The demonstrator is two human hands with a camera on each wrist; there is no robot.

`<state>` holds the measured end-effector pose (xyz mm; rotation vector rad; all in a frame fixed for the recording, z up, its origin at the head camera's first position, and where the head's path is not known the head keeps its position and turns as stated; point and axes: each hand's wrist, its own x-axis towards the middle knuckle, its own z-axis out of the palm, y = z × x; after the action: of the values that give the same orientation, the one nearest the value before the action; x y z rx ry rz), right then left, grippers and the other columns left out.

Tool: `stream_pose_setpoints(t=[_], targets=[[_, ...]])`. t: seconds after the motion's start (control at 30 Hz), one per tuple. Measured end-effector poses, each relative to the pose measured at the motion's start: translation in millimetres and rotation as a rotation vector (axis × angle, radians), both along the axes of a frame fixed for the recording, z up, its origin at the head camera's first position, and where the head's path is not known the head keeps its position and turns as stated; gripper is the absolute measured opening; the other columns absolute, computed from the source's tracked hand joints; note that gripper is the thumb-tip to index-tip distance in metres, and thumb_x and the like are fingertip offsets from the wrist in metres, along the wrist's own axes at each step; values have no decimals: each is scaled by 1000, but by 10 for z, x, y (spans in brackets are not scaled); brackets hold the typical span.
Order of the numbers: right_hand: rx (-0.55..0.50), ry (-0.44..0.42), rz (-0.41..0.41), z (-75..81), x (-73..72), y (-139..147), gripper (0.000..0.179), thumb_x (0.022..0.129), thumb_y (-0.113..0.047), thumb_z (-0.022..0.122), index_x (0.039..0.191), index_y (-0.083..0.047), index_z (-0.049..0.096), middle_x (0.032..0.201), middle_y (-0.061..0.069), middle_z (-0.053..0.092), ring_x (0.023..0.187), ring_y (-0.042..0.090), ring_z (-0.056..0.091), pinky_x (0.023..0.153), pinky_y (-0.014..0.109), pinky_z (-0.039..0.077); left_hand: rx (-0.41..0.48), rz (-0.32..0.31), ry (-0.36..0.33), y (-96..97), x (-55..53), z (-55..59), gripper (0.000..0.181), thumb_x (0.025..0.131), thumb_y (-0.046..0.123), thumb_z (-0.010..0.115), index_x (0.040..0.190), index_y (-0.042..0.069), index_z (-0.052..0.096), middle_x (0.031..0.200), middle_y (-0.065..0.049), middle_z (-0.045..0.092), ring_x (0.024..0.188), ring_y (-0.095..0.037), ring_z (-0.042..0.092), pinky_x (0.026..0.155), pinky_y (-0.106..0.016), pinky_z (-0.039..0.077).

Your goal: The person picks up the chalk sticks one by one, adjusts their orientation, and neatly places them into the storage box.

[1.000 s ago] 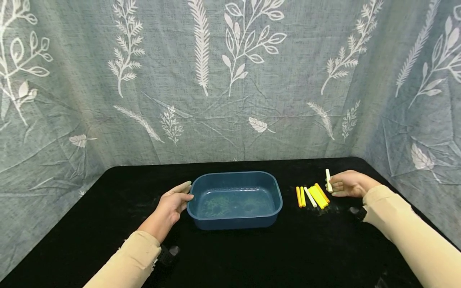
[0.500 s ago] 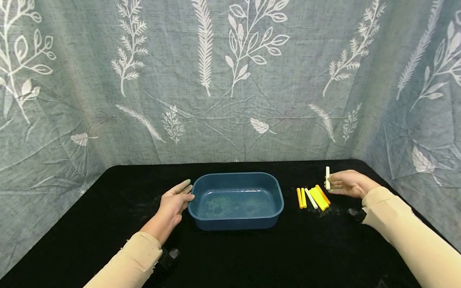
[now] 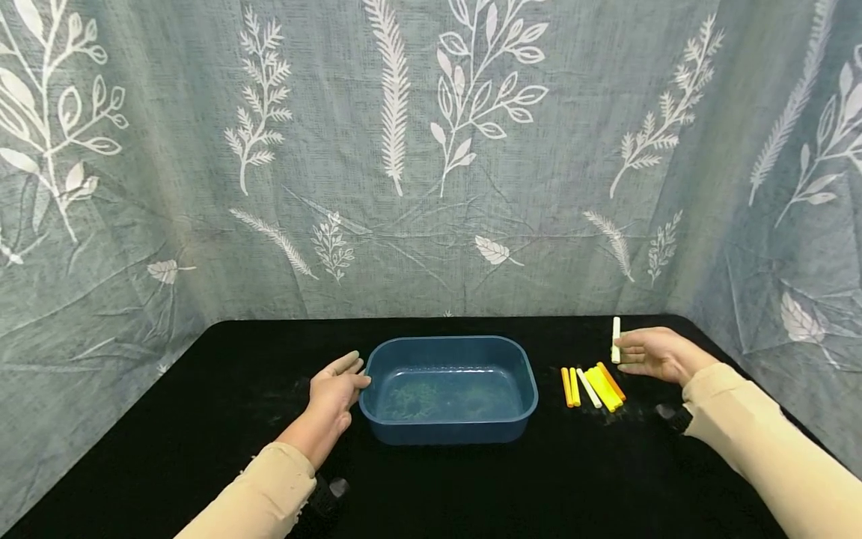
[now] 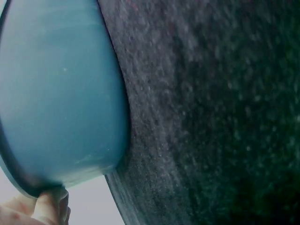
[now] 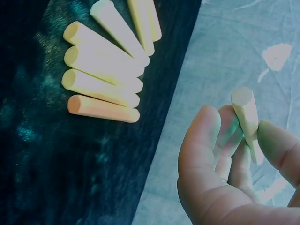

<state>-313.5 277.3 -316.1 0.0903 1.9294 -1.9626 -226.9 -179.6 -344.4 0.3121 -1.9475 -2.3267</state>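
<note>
My left hand is at the left end of a blue plastic tub, thumb over the rim and fingers along the outside. In the left wrist view the fingertips meet the tub's rim beside its smooth outer wall. My right hand pinches a white chalk stick between thumb and fingers, held nearly upright above the table. Green dust marks those fingertips in the right wrist view. Left of this hand several chalk sticks lie side by side: a white one, yellow ones and orange ones.
Greenish dust marks the tub's floor. A black cloth covers the table, with faint chalk smudges near the sticks. A grey-green curtain with white leaf prints hangs behind and at both sides.
The right hand has lifted the white chalk slightly higher away from the other sticks. The left hand stays at the tub's rim. The head view has tilted a little upward.
</note>
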Motion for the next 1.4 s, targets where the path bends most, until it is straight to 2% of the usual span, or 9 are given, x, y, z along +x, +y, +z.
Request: stream_pose_setpoints(t=[0.2,0.4,0.63,0.77,0.9,0.97,1.07,1.17,1.4], targets=[[5,7,17,75,-38,-80,14,96,-2,52,107,4,46,94,7,57,84,13,60,89,38,54,-5,17,-11,3,5,48,62,93,-15,43,151,-7,20,154,-30,21,143,-40,21,115,-45,26],[25,5,15,114,8,-181,24,97,-5,53,118,4,44,117,16,47,96,18,55,107,47,39,-47,-38,-56,-38,1,93,60,94,-14,42,150,-7,23,154,-28,22,141,-43,24,113,-45,31],[8,43,57,141,38,-253,26,98,-5,52,120,5,44,91,0,61,84,11,62,86,35,54,-57,-141,-83,-119,-41,99,64,94,-14,42,152,-6,15,157,-27,15,142,-41,23,113,-44,32],[41,53,60,133,56,-300,46,99,-6,50,137,13,32,113,15,57,113,31,56,104,44,44,-55,-153,-76,-121,-58,57,66,95,-14,43,152,-6,12,156,-27,15,142,-40,23,113,-44,31],[53,70,71,139,74,-375,62,101,-7,46,146,18,11,139,29,34,140,45,22,111,49,33,-67,-155,-82,-130,-81,41,66,95,-14,44,152,-6,12,156,-28,16,141,-42,24,112,-44,33],[43,77,71,158,71,-406,58,101,-6,48,145,17,18,131,27,44,132,43,38,108,47,39,-66,-150,-88,-138,-93,48,66,95,-14,45,152,-6,13,156,-27,17,140,-42,25,112,-44,34],[8,90,86,178,64,-434,41,99,-4,50,134,12,35,106,9,56,106,26,59,98,41,48,-61,-152,-77,-148,-105,49,67,95,-14,45,152,-6,11,156,-28,16,141,-41,23,113,-44,32],[-30,93,89,207,80,-464,27,98,-2,51,122,7,43,94,2,59,87,12,61,94,39,51,-65,-159,-58,-142,-100,34,67,95,-13,44,152,-7,10,156,-28,14,143,-41,19,115,-46,27],[-53,95,88,264,134,-561,23,97,-2,52,118,6,47,94,3,61,89,13,60,105,46,42,-52,-191,-44,-106,-83,-9,66,98,-10,43,153,-6,7,158,-26,9,143,-42,16,116,-51,20]])
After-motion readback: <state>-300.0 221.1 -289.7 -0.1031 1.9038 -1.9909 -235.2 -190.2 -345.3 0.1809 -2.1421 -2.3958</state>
